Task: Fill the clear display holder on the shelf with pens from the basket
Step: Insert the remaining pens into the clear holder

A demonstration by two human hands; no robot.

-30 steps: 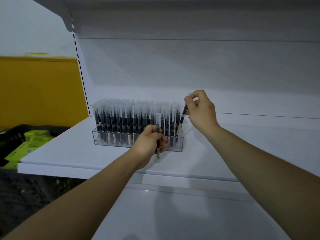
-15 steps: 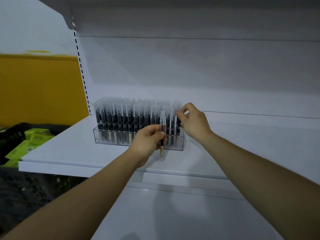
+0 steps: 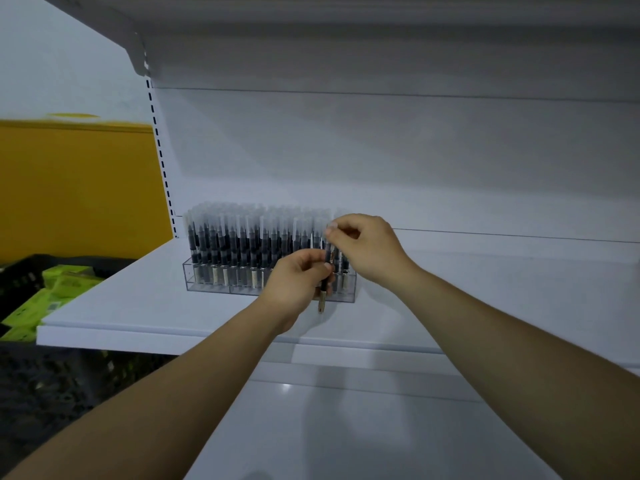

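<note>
Filling looks nearly done, with a late pen going in. The left hand (image 3: 298,284) grips a dark pen (image 3: 323,292) upright just in front of the right end of the clear display holder (image 3: 214,287) on the shelf (image 3: 138,306). The right hand (image 3: 369,252) pinches what looks like that pen's frosted cap. Next, the pen needs lifting over the near wall into a free slot among the packed pens (image 3: 249,237). The basket (image 3: 20,271) sits at the left. No writing is legible.
</note>
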